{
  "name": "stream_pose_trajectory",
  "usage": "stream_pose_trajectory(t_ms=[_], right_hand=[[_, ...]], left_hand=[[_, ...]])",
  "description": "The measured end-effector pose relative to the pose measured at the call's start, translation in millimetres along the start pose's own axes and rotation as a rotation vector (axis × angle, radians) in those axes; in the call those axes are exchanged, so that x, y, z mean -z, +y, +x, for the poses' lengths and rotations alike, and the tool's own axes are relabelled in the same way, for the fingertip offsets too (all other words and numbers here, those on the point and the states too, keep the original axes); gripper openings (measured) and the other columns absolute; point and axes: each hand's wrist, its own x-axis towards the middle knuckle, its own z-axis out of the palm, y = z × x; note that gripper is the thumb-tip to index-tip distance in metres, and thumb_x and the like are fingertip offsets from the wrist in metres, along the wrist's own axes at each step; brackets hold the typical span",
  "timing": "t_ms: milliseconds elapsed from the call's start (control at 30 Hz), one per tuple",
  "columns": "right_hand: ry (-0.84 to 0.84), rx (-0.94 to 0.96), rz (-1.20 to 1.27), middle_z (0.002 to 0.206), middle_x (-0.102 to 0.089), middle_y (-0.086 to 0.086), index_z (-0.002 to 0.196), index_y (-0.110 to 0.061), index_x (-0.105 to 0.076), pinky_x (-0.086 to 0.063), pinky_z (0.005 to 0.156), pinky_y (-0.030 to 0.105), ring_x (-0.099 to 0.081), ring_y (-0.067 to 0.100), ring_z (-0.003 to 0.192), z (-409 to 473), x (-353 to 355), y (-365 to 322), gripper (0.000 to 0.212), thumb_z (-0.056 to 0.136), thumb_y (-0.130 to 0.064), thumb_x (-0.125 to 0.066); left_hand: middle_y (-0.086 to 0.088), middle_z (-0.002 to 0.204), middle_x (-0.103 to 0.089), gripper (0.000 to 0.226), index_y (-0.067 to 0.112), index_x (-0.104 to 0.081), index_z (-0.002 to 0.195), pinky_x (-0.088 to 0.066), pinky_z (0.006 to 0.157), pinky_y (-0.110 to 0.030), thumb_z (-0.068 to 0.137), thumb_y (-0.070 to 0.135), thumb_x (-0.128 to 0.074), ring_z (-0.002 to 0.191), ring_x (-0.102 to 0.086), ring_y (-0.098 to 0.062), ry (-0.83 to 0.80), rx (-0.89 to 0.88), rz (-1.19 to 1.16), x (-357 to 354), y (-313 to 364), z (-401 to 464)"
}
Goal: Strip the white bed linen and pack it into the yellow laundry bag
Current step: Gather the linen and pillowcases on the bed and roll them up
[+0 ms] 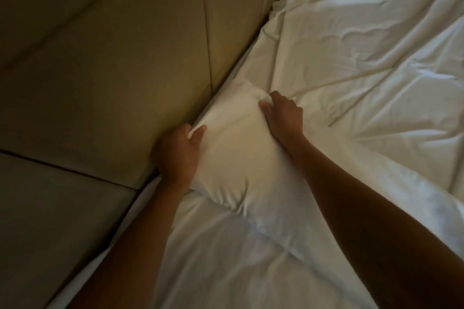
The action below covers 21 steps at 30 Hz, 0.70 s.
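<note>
Left hand (177, 152) and right hand (283, 115) are both gripping the pillow (233, 148), which is lying against the headboard (113, 70) on the rumpled sheet (364, 57).

Pillow (233, 143) on the bed (226, 271) against the headboard (113, 70) at left, between left hand (177, 153) and right hand (282, 118), rumpled sheet (364, 57) spreading right and beyond.

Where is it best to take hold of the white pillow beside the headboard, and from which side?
Grip the pillow at its two far corners, reaching from the near side, as the left hand and right hand do; its body looks plump, but corner fabric bunches.
</note>
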Motion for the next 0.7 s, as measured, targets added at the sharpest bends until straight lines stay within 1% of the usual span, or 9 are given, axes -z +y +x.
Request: stream_pose_trajectory(t_ms=[67, 167, 300, 367, 467, 533, 567, 633, 700], right_hand=[[-0.035, -0.006, -0.091, 0.113, -0.063, 0.016, 0.118, -0.012, -0.054, -0.038, 0.087, 0.045, -0.056, 0.037, 0.107, -1, -22, 7, 0.039, 0.104, -0.044, -0.037], [0.002, -0.007, -0.096, 0.112, -0.063, 0.015, 0.116, -0.01, -0.055, -0.037, 0.09, 0.046, -0.056, 0.037, 0.106, 1, -36, 13, 0.04, 0.105, -0.043, -0.035], [-0.008, -0.018, -0.123, 0.113, -0.064, 0.014, 0.115, -0.011, -0.055, -0.036, 0.092, 0.046, -0.056, 0.037, 0.106, 5, -40, 14, 0.042, 0.105, -0.044, -0.03], [-0.036, -0.042, -0.04, 0.116, -0.065, 0.013, 0.119, -0.014, -0.056, -0.036, 0.095, 0.046, -0.056, 0.035, 0.109, 5, -33, 8, 0.046, 0.104, -0.048, -0.028], [-0.121, -0.063, 0.259, 0.119, -0.066, 0.006, 0.123, -0.021, -0.062, -0.041, 0.098, 0.042, -0.058, 0.029, 0.112, 16, -14, -8, 0.054, 0.097, -0.059, -0.033], [-0.196, -0.011, 0.304, 0.105, -0.066, 0.001, 0.111, -0.017, -0.066, -0.043, 0.087, 0.034, -0.059, 0.022, 0.1, 31, -5, -28, 0.044, 0.098, -0.054, -0.047], [-0.225, 0.006, 0.295, 0.089, -0.063, -0.001, 0.093, -0.016, -0.066, -0.04, 0.079, 0.03, -0.056, 0.021, 0.09, 39, -2, -39, 0.036, 0.099, -0.048, -0.05], [-0.19, 0.007, 0.342, 0.064, -0.046, -0.007, 0.061, -0.022, -0.047, -0.033, 0.07, 0.029, -0.049, 0.02, 0.076, 51, 5, -56, 0.042, 0.101, -0.034, -0.051], [-0.135, 0.012, 0.376, 0.063, -0.043, -0.006, 0.059, -0.025, -0.039, -0.033, 0.069, 0.03, -0.046, 0.019, 0.074, 57, 0, -57, 0.045, 0.102, -0.032, -0.048]], left_hand=[[-0.025, 0.074, -0.065, 0.059, 0.01, -0.056, 0.07, -0.039, 0.056, -0.04, 0.097, 0.061, -0.043, 0.064, -0.059, -0.044, -0.031, 0.007, 0.043, -20, -12, -4], [-0.025, 0.081, -0.067, 0.055, 0.008, -0.061, 0.076, -0.039, 0.06, -0.039, 0.1, 0.055, -0.045, 0.072, -0.062, -0.045, -0.049, -0.008, 0.059, -37, -17, -3], [-0.023, 0.098, -0.071, 0.084, 0.004, -0.07, 0.098, -0.049, 0.076, -0.043, 0.099, 0.064, -0.011, 0.089, -0.066, -0.043, -0.08, 0.017, 0.075, -40, -13, -1], [-0.022, 0.106, -0.07, 0.071, 0.005, -0.067, 0.106, -0.046, 0.08, -0.041, 0.104, 0.055, -0.017, 0.097, -0.064, -0.042, -0.122, 0.048, 0.04, -34, -10, 0], [-0.022, 0.103, -0.068, 0.049, 0.006, -0.061, 0.096, -0.038, 0.073, -0.041, 0.106, 0.046, -0.034, 0.094, -0.061, -0.043, -0.138, 0.038, -0.001, -22, -4, 1], [-0.022, 0.093, -0.068, 0.051, 0.008, -0.058, 0.085, -0.034, 0.067, -0.039, 0.102, 0.051, -0.036, 0.085, -0.061, -0.043, -0.061, 0.039, -0.048, -12, 0, 2], [-0.021, 0.089, -0.068, 0.051, 0.01, -0.057, 0.08, -0.033, 0.066, -0.037, 0.1, 0.052, -0.036, 0.08, -0.061, -0.041, -0.017, 0.042, -0.076, -7, 1, 4], [-0.02, 0.084, -0.068, 0.046, 0.014, -0.054, 0.074, -0.028, 0.064, -0.034, 0.101, 0.048, -0.04, 0.071, -0.057, -0.035, 0.049, 0.065, -0.115, -3, 3, 7], [-0.02, 0.079, -0.067, 0.049, 0.01, -0.057, 0.074, -0.03, 0.061, -0.034, 0.102, 0.044, -0.036, 0.065, -0.056, -0.035, 0.116, 0.05, -0.09, -8, 2, 9]])
